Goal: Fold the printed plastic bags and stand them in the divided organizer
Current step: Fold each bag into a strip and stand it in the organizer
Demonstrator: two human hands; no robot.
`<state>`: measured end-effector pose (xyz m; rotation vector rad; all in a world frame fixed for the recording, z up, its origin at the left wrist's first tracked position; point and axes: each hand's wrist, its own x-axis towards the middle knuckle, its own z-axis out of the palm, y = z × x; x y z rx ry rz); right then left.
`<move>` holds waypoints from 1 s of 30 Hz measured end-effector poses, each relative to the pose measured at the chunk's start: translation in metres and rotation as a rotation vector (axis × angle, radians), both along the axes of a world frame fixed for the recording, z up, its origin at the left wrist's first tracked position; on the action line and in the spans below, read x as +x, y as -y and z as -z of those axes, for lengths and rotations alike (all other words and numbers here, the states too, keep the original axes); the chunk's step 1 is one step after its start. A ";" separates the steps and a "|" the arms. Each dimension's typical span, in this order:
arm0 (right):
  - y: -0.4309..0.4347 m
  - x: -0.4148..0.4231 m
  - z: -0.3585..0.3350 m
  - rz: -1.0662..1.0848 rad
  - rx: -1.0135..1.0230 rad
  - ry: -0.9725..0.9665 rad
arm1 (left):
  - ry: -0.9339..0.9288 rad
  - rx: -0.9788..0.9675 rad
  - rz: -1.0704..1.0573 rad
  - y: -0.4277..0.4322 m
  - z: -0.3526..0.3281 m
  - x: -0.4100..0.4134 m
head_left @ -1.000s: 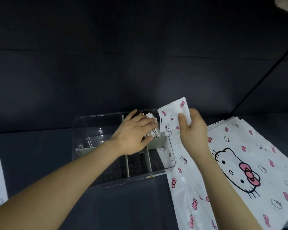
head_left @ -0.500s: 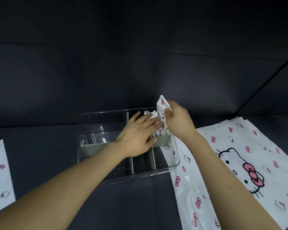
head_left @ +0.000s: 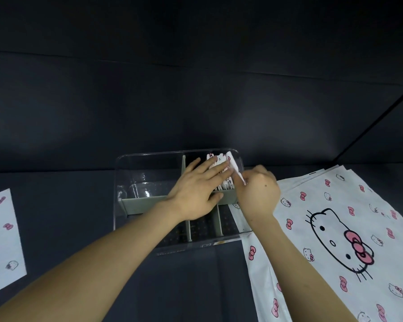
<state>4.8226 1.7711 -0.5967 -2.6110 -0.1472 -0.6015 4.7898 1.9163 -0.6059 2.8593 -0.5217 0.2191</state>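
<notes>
You're working in dim light; glare glints on the clear organizer [head_left: 135, 182], and your wide lens bends the edges.

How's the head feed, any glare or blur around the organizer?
Head view: dim overall; glare spots in the organizer's clear left compartment; right hand and folded bag slightly motion-blurred; flat bags sharp; wide-angle lens curves the backdrop seams.
</notes>
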 end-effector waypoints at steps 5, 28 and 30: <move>0.006 0.004 0.002 0.044 0.095 -0.092 | 0.004 0.009 -0.011 -0.003 -0.002 -0.002; -0.156 -0.220 0.050 -0.920 -0.015 -0.083 | -0.237 0.044 -1.194 -0.219 0.048 -0.305; -0.166 -0.220 0.073 -0.926 -0.222 -0.149 | -0.310 0.045 -1.313 -0.227 0.062 -0.315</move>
